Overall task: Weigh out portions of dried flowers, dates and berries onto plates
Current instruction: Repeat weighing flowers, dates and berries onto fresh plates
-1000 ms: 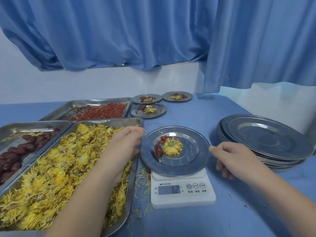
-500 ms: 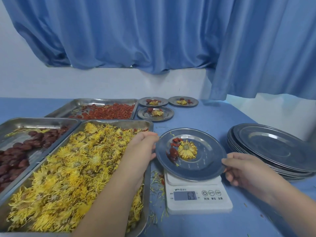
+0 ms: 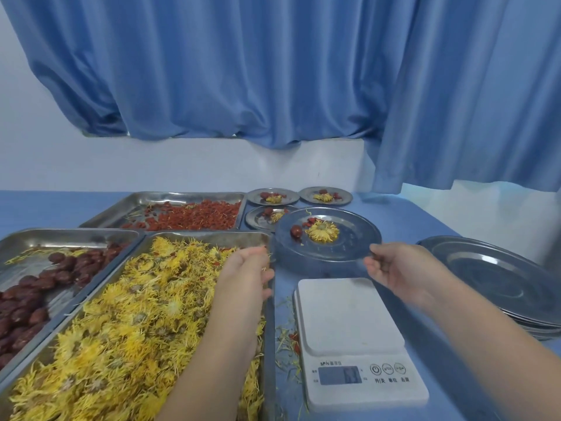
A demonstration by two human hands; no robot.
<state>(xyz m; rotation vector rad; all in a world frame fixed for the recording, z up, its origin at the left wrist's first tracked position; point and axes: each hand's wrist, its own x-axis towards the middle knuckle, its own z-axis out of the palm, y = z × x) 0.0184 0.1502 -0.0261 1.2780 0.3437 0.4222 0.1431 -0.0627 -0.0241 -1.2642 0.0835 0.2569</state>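
Your right grip (image 3: 397, 268) pinches the plate (image 3: 349, 247) at its 4 o'clock rim, thumb on top, fingers curled below. Your left grip (image 3: 243, 268) curls on the 8 o'clock rim, blurred, wrist over the flower tray (image 3: 268, 329). The plate hangs between both grips, just past the scale (image 3: 349, 317) at its 12 o'clock, not touching it. On the plate: one dried flower (image 3: 322, 231) near centre, a date (image 3: 296, 231) at its 9 o'clock, berries (image 3: 310, 222) at 11 o'clock. The scale's platform is bare; display digits, brand line and button labels are too blurred to read. The date tray (image 3: 60, 235) is at 9 o'clock on the worktop (image 3: 409, 220), the berry tray (image 3: 170, 196) at 11, three filled plates (image 3: 344, 197) at 12, and a stack of plates (image 3: 501, 275) at 3. Loose petals (image 3: 285, 338) lie beside the scale.
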